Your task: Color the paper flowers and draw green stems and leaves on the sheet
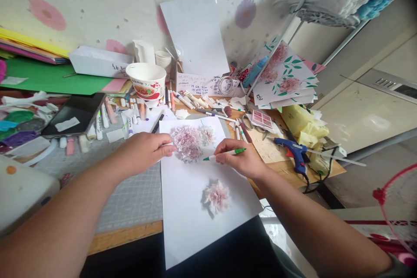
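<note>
A white sheet of paper (185, 208) lies over the table's front edge, its near end reaching past it. My left hand (143, 152) is closed in a pinch at the sheet's left edge, beside a large ruffled pink-purple flower (188, 143). Between the fingers of my right hand (236, 156) is a white marker (224, 155) with green at both ends; its left tip points at the paper just right of the large flower. A smaller pale flower (207, 134) adjoins the large one. Lower on the sheet sits a pale pink flower (217, 197).
A blue glue gun (295, 152) with a cord lies at right. Behind the sheet are scattered markers (185, 100), a paper bowl (146, 80) and scissors (249, 121). Flower pictures (286, 74) lean at back right. A dark tablet-like slab (73, 113) lies left.
</note>
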Demonstrator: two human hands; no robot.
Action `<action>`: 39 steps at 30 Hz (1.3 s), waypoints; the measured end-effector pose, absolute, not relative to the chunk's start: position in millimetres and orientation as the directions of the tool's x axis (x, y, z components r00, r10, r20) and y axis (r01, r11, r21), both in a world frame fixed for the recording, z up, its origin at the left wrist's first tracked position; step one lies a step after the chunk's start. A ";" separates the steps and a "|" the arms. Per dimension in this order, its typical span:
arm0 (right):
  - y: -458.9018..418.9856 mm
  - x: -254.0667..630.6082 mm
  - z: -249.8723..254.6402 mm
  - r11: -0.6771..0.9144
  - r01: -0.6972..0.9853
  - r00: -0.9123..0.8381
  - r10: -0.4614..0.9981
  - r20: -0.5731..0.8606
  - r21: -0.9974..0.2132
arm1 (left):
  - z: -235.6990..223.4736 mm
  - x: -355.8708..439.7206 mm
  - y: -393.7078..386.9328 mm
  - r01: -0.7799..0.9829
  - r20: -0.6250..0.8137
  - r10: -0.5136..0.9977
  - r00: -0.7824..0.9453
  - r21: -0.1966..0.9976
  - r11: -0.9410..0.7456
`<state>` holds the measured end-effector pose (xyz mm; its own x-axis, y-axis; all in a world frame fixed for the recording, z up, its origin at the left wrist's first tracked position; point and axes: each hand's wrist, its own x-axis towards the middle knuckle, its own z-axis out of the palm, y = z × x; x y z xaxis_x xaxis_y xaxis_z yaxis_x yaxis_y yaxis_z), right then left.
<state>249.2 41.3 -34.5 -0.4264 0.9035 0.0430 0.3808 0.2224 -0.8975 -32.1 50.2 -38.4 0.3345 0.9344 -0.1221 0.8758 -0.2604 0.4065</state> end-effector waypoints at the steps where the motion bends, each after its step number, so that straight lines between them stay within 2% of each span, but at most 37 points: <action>1: 41.3 249.6 -35.2 0.227 0.392 -0.427 0.903 0.043 -0.892 | -38.6 -32.5 49.7 0.880 -0.123 0.934 0.336 0.393 -0.265; 14: 44.8 240.5 -44.3 0.287 0.477 -0.417 0.906 0.074 -0.831 | -36.6 -32.7 47.6 0.909 -0.132 0.936 0.326 0.317 -0.272; 25: 33.8 260.0 -14.8 0.216 0.479 -0.540 0.836 -0.091 -0.851 | -37.1 -31.8 47.9 0.900 -0.149 0.938 0.312 0.362 -0.242; 27: 39.6 261.6 -11.5 0.210 0.455 -0.506 0.860 -0.058 -0.865 | -35.1 -31.2 46.3 0.901 -0.162 0.937 0.309 0.365 -0.234; 32: 70.1 251.7 -7.6 0.263 0.402 -0.325 0.936 0.131 -0.877 | -32.3 -29.6 44.9 0.908 -0.195 0.932 0.307 0.352 -0.226; 39: 113.6 208.7 -8.6 0.301 0.426 -0.324 0.931 0.167 -0.853 | -32.0 -27.6 44.9 0.921 -0.207 0.929 0.308 0.309 -0.237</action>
<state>208.7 113.6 -8.6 -0.3239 0.9312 0.1672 0.4264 0.3015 -0.8528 -27.6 44.9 -32.0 0.3078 0.9287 -0.2066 0.9212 -0.2367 0.3088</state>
